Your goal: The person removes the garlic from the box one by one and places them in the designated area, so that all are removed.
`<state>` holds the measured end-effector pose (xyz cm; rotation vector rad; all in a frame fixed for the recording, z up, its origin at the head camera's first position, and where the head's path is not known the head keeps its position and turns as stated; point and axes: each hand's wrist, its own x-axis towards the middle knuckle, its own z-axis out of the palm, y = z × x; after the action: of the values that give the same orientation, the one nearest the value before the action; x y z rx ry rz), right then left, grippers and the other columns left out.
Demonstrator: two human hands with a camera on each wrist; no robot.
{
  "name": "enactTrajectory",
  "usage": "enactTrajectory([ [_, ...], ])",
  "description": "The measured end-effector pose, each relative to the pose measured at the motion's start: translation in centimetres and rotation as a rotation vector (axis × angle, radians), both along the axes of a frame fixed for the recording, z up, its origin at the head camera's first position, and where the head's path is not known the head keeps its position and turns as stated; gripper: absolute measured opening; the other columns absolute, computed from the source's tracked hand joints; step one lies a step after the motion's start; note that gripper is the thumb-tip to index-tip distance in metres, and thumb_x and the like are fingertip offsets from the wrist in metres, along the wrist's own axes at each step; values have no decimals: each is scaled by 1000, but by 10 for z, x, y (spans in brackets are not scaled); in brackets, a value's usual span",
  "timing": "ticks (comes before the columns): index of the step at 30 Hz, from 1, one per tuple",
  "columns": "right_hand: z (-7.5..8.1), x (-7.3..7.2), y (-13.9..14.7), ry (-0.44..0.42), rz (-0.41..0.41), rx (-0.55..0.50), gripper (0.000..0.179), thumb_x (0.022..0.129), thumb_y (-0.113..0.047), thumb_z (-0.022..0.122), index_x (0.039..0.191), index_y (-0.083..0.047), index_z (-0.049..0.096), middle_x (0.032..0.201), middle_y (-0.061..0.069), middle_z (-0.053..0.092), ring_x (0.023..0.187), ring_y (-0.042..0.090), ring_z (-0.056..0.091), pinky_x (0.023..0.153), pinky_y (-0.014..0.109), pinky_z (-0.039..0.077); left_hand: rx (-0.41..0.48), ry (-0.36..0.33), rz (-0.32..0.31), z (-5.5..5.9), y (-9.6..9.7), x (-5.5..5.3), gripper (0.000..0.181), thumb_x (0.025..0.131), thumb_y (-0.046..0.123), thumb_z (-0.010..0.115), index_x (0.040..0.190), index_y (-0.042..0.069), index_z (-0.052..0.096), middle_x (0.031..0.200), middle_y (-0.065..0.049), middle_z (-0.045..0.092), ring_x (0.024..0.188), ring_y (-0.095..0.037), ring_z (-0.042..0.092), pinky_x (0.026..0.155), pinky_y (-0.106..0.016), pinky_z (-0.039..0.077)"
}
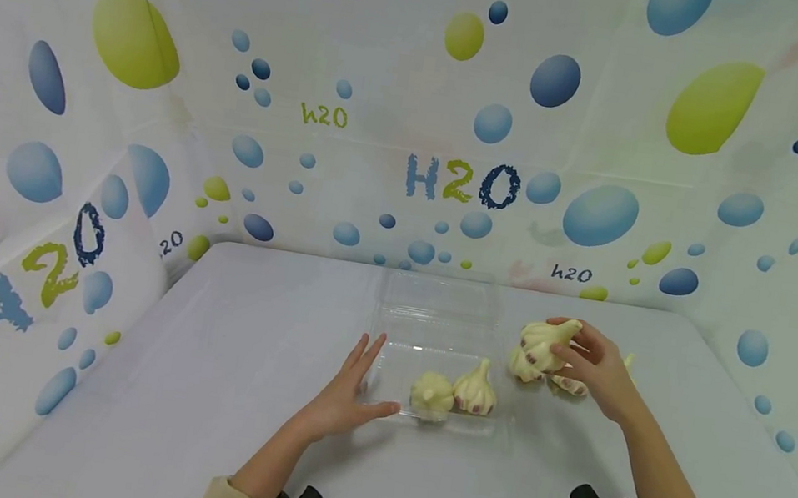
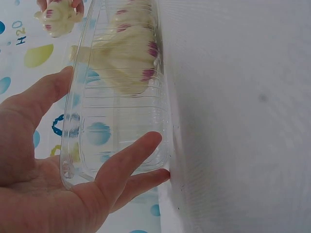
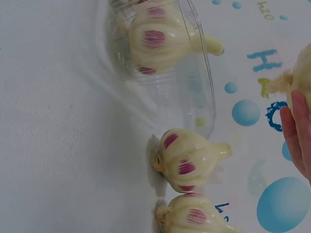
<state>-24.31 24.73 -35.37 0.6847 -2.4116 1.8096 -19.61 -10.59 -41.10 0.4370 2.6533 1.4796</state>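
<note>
A clear plastic clamshell box lies with its lid folded back. Inside sit two garlic bulbs, a left one and a right one with its stem up. My left hand is spread at the box's left side, fingers fairly straight; in the left wrist view the hand touches the clear wall. To the right of the box, my right hand grips a garlic bulb above the table. The right wrist view shows that held bulb only partly, at its edge.
More garlic bulbs stand on the table right of the box: one bulb and another beside it, partly cut off. The white table meets a printed cloth backdrop behind and at the sides.
</note>
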Motion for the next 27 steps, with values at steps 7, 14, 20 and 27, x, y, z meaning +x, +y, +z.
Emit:
enactTrajectory([
  [7, -3, 2, 6, -13, -5, 12, 28, 92, -8, 54, 120, -6, 53, 110, -13, 55, 94, 4, 58, 68, 27, 53, -10, -1, 10, 1, -1, 0, 93, 78, 33, 73, 148, 27, 12, 152, -14, -3, 135, -41, 12, 96, -62, 27],
  [14, -13, 9, 12, -91, -11, 79, 34, 92, -13, 55, 122, 2, 48, 114, -4, 52, 96, 5, 57, 73, 27, 52, -23, -6, 11, 1, -1, 0, 94, 78, 34, 73, 148, 28, 11, 152, -13, -2, 135, -40, 12, 96, -62, 26],
  [20, -23, 11, 14, -146, 14, 144, 36, 91, -15, 57, 123, 1, 48, 115, 16, 47, 96, 17, 57, 72, 31, 53, -11, -7, 8, 1, -1, -1, 94, 78, 34, 73, 148, 29, 11, 152, -14, -3, 135, -40, 12, 96, -61, 27],
  [27, -32, 11, 15, -195, 18, 216, 39, 89, -18, 61, 121, 0, 49, 113, 18, 49, 102, 32, 55, 70, 33, 52, -1, -12, 7, -1, -1, 0, 94, 77, 33, 73, 148, 29, 11, 152, -13, -3, 135, -40, 11, 96, -61, 27],
])
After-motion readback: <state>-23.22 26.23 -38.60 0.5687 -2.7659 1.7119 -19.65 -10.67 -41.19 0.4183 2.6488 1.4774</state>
